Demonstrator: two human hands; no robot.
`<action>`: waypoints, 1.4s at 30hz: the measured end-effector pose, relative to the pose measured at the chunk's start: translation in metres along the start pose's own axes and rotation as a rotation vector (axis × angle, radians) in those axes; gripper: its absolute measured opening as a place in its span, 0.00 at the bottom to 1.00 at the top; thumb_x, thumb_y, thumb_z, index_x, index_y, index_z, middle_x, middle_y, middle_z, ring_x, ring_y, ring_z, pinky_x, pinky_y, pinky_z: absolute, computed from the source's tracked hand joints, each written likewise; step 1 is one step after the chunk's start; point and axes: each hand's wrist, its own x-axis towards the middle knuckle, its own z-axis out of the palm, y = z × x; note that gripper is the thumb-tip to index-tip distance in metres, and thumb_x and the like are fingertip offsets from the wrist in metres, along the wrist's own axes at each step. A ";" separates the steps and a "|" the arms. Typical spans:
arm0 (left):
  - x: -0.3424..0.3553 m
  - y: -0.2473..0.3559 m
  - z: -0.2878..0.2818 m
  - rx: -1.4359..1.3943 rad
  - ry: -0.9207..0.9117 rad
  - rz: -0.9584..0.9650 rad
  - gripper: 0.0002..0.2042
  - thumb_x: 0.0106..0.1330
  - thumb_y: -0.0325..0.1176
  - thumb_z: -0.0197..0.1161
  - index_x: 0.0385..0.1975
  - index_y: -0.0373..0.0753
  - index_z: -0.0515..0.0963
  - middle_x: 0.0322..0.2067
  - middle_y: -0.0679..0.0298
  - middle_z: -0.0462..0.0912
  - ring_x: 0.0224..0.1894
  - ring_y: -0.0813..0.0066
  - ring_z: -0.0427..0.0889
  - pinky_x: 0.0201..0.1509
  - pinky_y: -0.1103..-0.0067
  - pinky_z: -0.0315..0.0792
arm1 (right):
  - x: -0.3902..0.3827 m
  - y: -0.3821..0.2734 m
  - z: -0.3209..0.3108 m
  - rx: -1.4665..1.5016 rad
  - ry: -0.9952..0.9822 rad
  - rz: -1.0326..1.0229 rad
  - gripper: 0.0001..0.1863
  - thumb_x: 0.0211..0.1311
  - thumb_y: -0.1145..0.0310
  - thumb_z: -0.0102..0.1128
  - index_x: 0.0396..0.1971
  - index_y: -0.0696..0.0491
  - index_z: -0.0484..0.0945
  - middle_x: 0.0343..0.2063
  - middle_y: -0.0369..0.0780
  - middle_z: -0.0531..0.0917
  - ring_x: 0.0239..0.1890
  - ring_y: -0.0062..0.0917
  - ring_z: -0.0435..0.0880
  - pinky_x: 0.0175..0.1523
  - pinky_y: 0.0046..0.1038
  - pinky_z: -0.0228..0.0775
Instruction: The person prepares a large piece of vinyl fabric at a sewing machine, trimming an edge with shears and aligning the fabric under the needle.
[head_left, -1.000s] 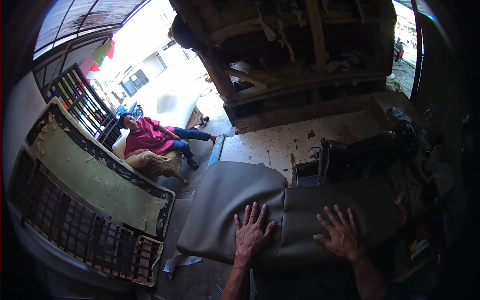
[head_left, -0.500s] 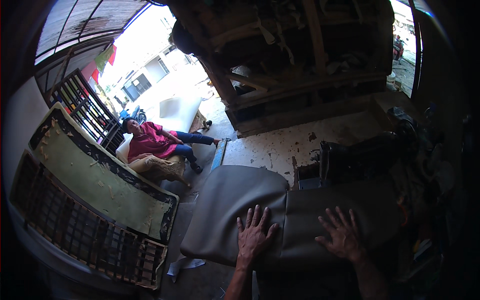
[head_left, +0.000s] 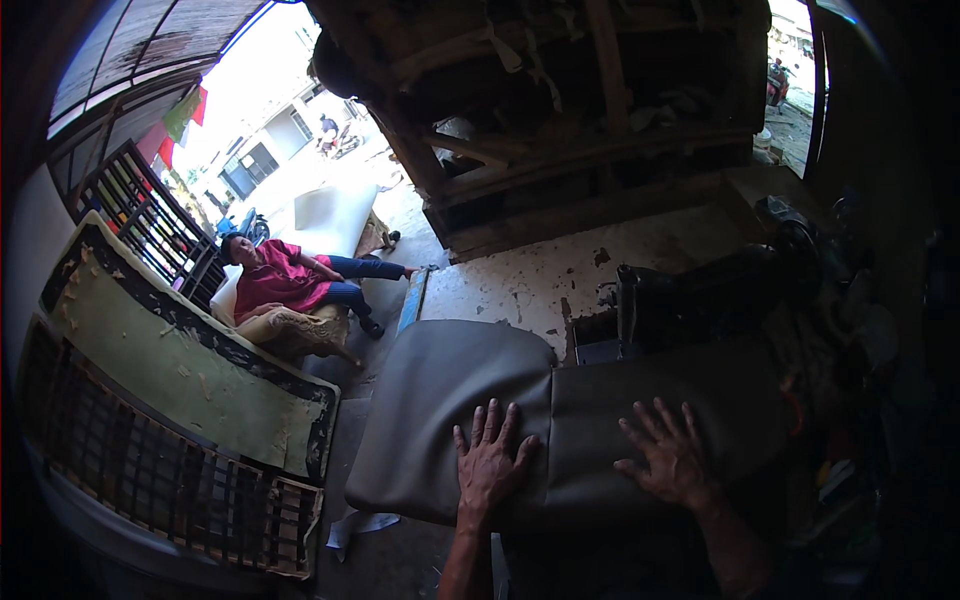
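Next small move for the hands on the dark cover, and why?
I'd probably slide the left hand gently leftward to smooth the dark cover: its surface looks rumpled around that hand, on the left side of the seam. The right hand lies spread on the other side of the seam, so it could likely steady that part.

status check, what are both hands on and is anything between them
Left hand spread on grey cover, left of seam. Right hand spread on it, right of seam. No object between them; sewing machine beyond cover.
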 end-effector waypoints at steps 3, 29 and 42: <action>-0.001 -0.003 0.001 0.013 0.009 0.002 0.37 0.78 0.66 0.49 0.82 0.55 0.61 0.84 0.60 0.54 0.86 0.57 0.47 0.86 0.47 0.33 | 0.002 -0.001 0.001 -0.006 -0.017 -0.005 0.41 0.75 0.29 0.47 0.77 0.41 0.70 0.81 0.43 0.62 0.84 0.44 0.53 0.85 0.60 0.32; -0.010 0.054 0.007 -0.040 0.010 0.109 0.41 0.77 0.63 0.51 0.82 0.41 0.58 0.83 0.58 0.57 0.86 0.54 0.49 0.85 0.44 0.36 | 0.048 -0.021 0.027 -0.024 0.157 -0.185 0.35 0.78 0.38 0.51 0.72 0.46 0.76 0.76 0.43 0.72 0.80 0.42 0.65 0.82 0.60 0.48; -0.005 0.045 0.016 -0.049 -0.009 0.101 0.37 0.79 0.65 0.47 0.83 0.55 0.59 0.83 0.56 0.56 0.85 0.51 0.49 0.85 0.42 0.35 | -0.142 0.064 -0.033 0.041 0.601 0.922 0.40 0.73 0.57 0.68 0.77 0.55 0.62 0.69 0.53 0.72 0.70 0.48 0.73 0.72 0.46 0.68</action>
